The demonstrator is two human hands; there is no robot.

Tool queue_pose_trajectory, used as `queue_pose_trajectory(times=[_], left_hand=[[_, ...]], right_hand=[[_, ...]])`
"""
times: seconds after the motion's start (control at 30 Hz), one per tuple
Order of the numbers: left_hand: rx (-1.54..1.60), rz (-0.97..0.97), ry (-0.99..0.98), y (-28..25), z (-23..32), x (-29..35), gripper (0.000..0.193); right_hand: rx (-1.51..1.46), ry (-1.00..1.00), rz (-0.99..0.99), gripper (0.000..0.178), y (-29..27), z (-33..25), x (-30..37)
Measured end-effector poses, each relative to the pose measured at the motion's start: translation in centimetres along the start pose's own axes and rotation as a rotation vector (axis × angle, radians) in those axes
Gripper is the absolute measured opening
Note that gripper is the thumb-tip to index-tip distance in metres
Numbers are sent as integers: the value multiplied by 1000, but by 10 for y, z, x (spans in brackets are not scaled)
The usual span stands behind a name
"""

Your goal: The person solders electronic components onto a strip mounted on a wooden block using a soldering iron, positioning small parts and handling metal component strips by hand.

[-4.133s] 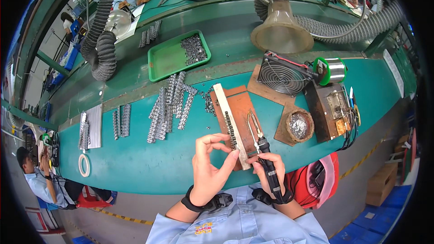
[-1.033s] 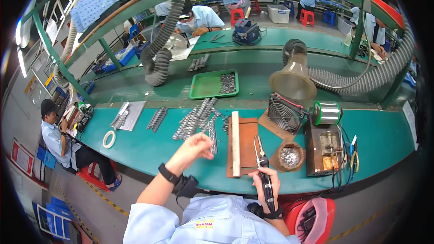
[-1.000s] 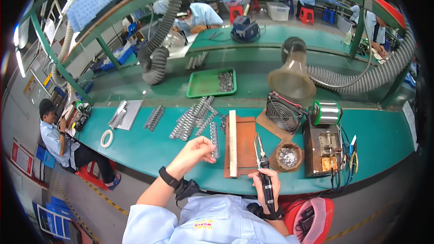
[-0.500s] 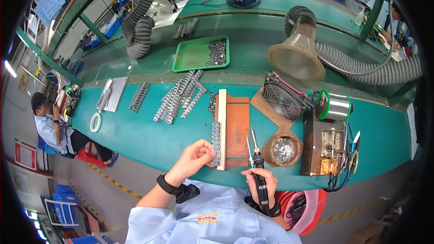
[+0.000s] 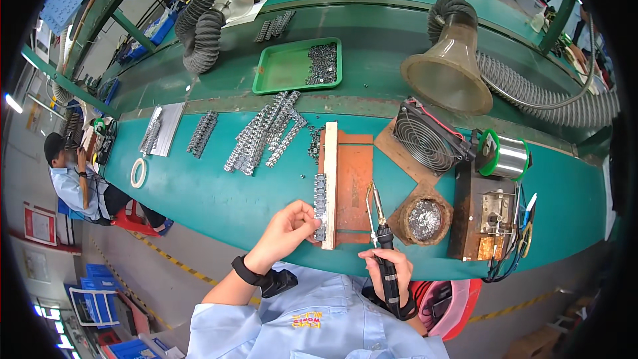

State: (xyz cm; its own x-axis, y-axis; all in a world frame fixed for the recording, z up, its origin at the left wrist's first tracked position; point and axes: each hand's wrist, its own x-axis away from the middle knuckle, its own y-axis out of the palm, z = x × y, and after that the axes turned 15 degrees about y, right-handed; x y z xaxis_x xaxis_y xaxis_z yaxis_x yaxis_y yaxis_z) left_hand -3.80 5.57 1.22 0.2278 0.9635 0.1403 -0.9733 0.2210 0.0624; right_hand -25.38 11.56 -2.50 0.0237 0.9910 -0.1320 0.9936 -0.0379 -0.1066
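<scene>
teal bench (image 5: 199, 193), green tray (image 5: 286, 66) of grey parts, brown board (image 5: 352, 186) with a pale strip (image 5: 330, 159), black-handled iron (image 5: 385, 272), silver solder spool (image 5: 508, 158) with green rims, black fan (image 5: 425, 139), light blue sleeves.

left arm: comes up from lower edge, forearm bare, dark band at wrist, angled up & to the right.
left hand (image 5: 287, 227): palm down, fingers curled, tips pinched at near end of a metal strip (image 5: 320, 205).
right arm: mostly hidden under chest, only wrist shows, dark strap round it.
right hand (image 5: 389, 271): closed in a fist round handle of soldering iron (image 5: 380, 239), held near upright, tip pointing away from body.
hands: apart, left a bit higher than right.
</scene>
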Motion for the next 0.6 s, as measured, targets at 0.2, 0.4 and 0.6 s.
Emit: queue_pose_trajectory(times=[0.2,0.4,0.6], left_hand=[[0,-35,-12,1,7,-3,11],[-6,-103,-36,-7,8,-11,12],[-166,-231,-40,-17,22,-20,13]], right_hand=[[12,10,-5,27,0,1,0],[17,9,22,28,3,3,2],[57,11,63,27,6,2,3]])
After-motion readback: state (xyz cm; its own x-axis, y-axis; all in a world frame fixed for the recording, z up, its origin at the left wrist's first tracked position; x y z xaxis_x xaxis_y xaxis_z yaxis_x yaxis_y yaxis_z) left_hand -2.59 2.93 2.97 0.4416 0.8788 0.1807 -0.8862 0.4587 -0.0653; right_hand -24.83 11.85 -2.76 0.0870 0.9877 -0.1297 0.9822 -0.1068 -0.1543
